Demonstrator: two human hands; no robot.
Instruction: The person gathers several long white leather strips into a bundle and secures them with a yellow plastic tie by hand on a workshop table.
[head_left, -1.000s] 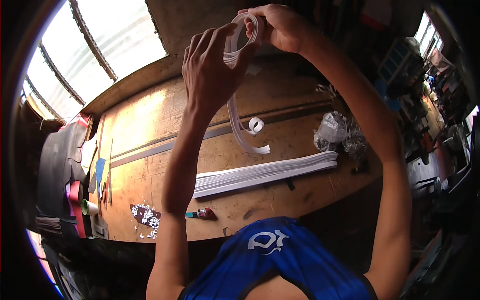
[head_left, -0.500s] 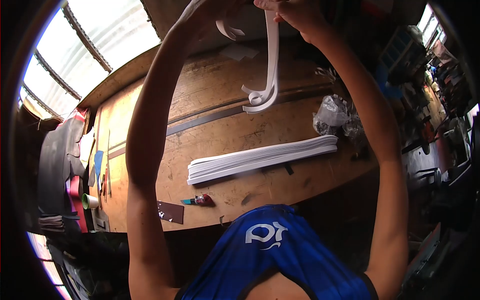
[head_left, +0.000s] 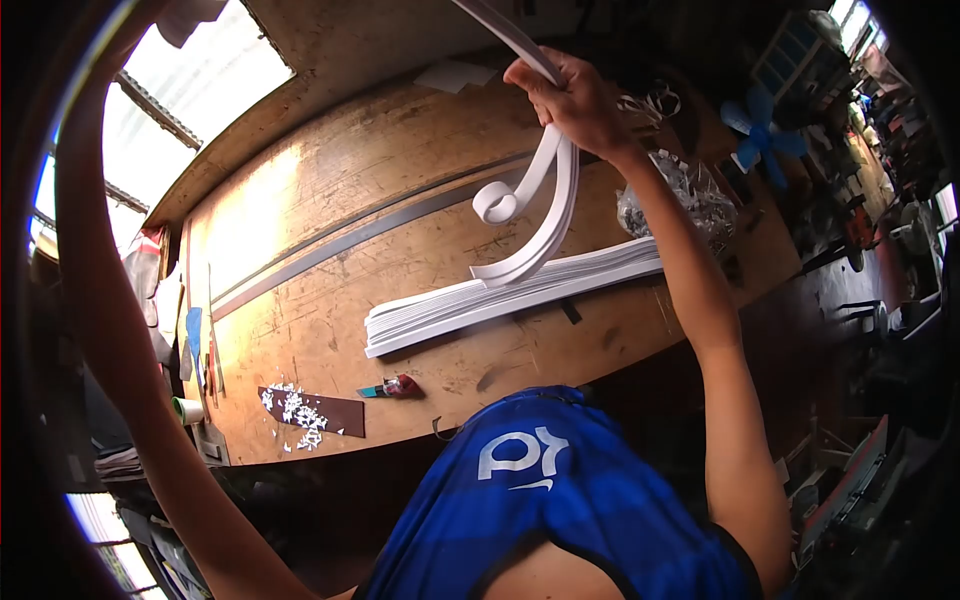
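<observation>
My right hand (head_left: 575, 105) is closed round several long white strips (head_left: 565, 190), held above the table. Their lower ends hang down; one curls into a loop and the others bend left, over a neat stack of white strips (head_left: 520, 295). Above the hand, the held strips run up and left, out of the picture. My left arm (head_left: 110, 290) is raised along the left side, and its hand is cut off or too dark at the top edge to make out. Near there shows a pale shape (head_left: 190, 20) that I cannot identify.
On the wooden table (head_left: 430, 200) lie a dark metal straightedge (head_left: 330, 262), a cutter with a teal end (head_left: 392, 387) and a brown plate (head_left: 335, 415) strewn with white scraps. A clear plastic bag (head_left: 680, 205) sits right of the stack; a blue fan (head_left: 762, 135) stands beyond.
My left arm has swung far out to the left, away from my right hand. My right hand has come lower and nearer, with the strips in its grip. The scraps on the brown plate are now uncovered.
</observation>
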